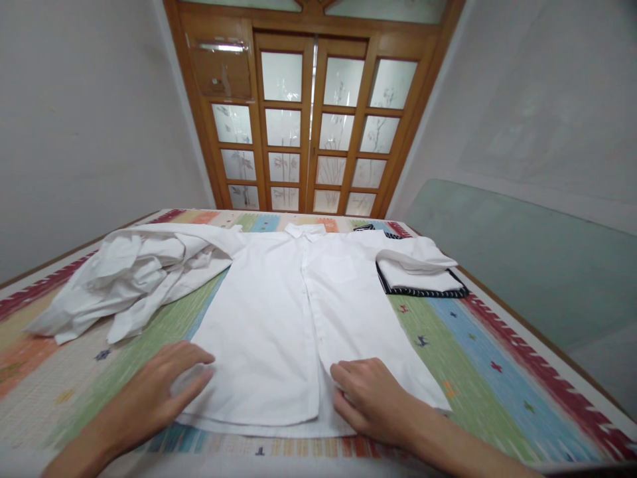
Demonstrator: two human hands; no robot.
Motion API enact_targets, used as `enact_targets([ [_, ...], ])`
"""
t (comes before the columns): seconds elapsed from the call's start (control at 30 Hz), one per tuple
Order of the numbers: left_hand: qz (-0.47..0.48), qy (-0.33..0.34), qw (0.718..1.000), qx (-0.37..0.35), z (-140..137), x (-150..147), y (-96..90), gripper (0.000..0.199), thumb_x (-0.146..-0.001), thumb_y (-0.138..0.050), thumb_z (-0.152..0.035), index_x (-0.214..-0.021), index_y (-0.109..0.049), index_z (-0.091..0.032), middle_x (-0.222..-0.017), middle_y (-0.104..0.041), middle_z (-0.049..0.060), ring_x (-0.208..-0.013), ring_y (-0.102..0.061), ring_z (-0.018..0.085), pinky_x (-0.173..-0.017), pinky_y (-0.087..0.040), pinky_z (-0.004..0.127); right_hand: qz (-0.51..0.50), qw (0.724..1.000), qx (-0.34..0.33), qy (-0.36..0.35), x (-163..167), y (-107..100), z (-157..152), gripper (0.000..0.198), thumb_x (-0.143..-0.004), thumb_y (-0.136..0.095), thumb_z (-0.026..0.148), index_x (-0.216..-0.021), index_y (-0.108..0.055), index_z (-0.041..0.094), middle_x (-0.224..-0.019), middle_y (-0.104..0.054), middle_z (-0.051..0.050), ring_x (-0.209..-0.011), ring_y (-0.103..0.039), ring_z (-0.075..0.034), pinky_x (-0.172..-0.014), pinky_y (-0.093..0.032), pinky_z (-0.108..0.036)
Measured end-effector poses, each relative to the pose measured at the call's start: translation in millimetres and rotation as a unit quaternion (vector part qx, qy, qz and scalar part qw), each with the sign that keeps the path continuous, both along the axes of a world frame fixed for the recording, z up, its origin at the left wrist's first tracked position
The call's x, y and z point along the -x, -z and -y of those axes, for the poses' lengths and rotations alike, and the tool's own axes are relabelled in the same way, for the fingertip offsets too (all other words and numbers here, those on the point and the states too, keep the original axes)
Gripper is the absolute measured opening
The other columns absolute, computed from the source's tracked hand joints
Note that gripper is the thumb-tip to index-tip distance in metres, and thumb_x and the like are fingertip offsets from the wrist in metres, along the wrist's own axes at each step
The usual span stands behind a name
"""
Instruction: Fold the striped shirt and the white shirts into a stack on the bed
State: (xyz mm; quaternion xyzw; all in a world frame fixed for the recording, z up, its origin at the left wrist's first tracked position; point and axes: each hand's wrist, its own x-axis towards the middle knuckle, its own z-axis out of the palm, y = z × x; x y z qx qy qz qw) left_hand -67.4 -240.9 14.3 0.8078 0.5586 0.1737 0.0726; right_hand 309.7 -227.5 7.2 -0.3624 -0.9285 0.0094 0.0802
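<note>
A white short-sleeved button shirt (269, 332) lies spread front up, its collar at the far end and its hem towards me. My left hand (159, 382) is at the lower left edge of the shirt, thumb and fingers apart. With curled fingers, my right hand (368, 398) grips the lower front edge of the shirt beside the button placket. The front gapes slightly near the hem, and my right fingertips are partly hidden. The sleeve on the right side lies over a folded black-and-white cloth (423, 292).
A crumpled heap of white clothing (149, 272) lies on the left, meeting the shirt's left sleeve. Under everything is a colourful patterned tablecloth (478, 372). A pale green panel (537, 245) leans on the right wall. Wooden glazed doors (308, 119) stand beyond the table.
</note>
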Motion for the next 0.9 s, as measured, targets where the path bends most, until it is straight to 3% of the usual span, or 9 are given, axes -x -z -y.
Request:
enact_targets([
  [0.1, 0.022, 0.071, 0.996, 0.041, -9.5, -62.7, -5.4, 0.030, -0.094, -0.044, -0.043, -0.096, -0.066, -0.024, -0.089, -0.069, 0.003, -0.082, -0.064, 0.016, -0.078, -0.050, 0.025, -0.178, 0.978, -0.110, 0.017, 4.4, 6.4, 0.3, 0.021, -0.089, -0.040, 0.012, -0.070, -0.042, 0.022, -0.056, -0.048, 0.003, -0.048, -0.042, -0.011, -0.052, -0.025, -0.028],
  [0.17, -0.006, 0.133, 0.990, 0.054, -10.6, -98.7, 0.3, 0.025, -0.090, -0.053, -0.044, -0.097, -0.063, -0.023, -0.090, -0.066, 0.003, -0.084, -0.062, 0.018, -0.079, -0.048, 0.029, -0.249, 0.954, -0.167, -0.002, 10.0, 11.0, 2.3, 0.025, -0.090, -0.039, 0.011, -0.068, -0.038, 0.023, -0.053, -0.043, 0.004, -0.046, -0.038, -0.011, -0.051, -0.024, -0.029],
  [0.3, -0.069, 0.205, 0.975, 0.047, -6.3, -141.2, 19.0, 0.023, -0.084, -0.061, -0.043, -0.088, -0.056, -0.021, -0.092, -0.064, 0.005, -0.084, -0.058, 0.021, -0.076, -0.046, 0.032, -0.233, 0.951, -0.197, -0.056, 21.6, 21.2, 6.5, 0.024, -0.088, -0.041, 0.011, -0.067, -0.040, 0.023, -0.055, -0.046, 0.003, -0.048, -0.039, -0.014, -0.051, -0.024, -0.031],
  [0.43, -0.079, 0.246, 0.966, 0.028, -4.0, -150.9, 33.9, 0.004, -0.087, -0.052, -0.022, -0.087, -0.048, -0.021, -0.088, -0.062, 0.004, -0.079, -0.055, 0.019, -0.073, -0.044, 0.031, -0.167, 0.966, -0.174, -0.097, 26.4, 27.4, 7.2, 0.019, -0.088, -0.039, 0.015, -0.071, -0.045, 0.022, -0.059, -0.051, 0.001, -0.049, -0.041, -0.014, -0.050, -0.025, -0.031],
  [0.5, -0.071, 0.264, 0.962, 0.020, -4.0, -150.2, 38.3, 0.006, -0.087, -0.048, -0.016, -0.088, -0.046, -0.022, -0.086, -0.061, 0.003, -0.077, -0.055, 0.018, -0.071, -0.043, 0.030, -0.158, 0.967, -0.167, -0.113, 26.1, 28.8, 6.5, 0.018, -0.086, -0.039, 0.015, -0.071, -0.046, 0.022, -0.059, -0.052, 0.001, -0.049, -0.040, -0.014, -0.050, -0.024, -0.032],
  [0.7, -0.070, 0.273, 0.959, 0.016, -3.7, -150.0, 34.9, 0.005, -0.088, -0.048, -0.019, -0.086, -0.044, -0.022, -0.085, -0.061, 0.003, -0.076, -0.055, 0.017, -0.072, -0.043, 0.030, -0.221, 0.949, -0.189, -0.119, 22.1, 40.4, 4.7, 0.017, -0.080, -0.042, 0.011, -0.068, -0.041, 0.023, -0.055, -0.046, 0.002, -0.048, -0.038, -0.013, -0.051, -0.023, -0.031],
  [0.8, -0.075, 0.262, 0.962, 0.017, -4.5, -151.8, 33.8, 0.015, -0.083, -0.058, -0.027, -0.086, -0.044, -0.022, -0.087, -0.062, 0.003, -0.078, -0.056, 0.019, -0.071, -0.045, 0.031, -0.191, 0.958, -0.153, -0.147, 21.4, 49.4, 3.8, 0.014, -0.081, -0.043, 0.015, -0.069, -0.041, 0.023, -0.057, -0.048, 0.002, -0.048, -0.039, -0.013, -0.049, -0.023, -0.031],
  [0.9, -0.095, 0.254, 0.962, -0.004, -4.5, -154.1, 37.1, 0.013, -0.083, -0.057, -0.023, -0.085, -0.044, -0.022, -0.086, -0.062, 0.003, -0.076, -0.056, 0.019, -0.068, -0.045, 0.031, -0.183, 0.965, -0.102, -0.156, 21.6, 53.9, 2.4, 0.013, -0.082, -0.041, 0.018, -0.071, -0.041, 0.023, -0.058, -0.050, 0.002, -0.047, -0.039, -0.013, -0.048, -0.024, -0.031],
])
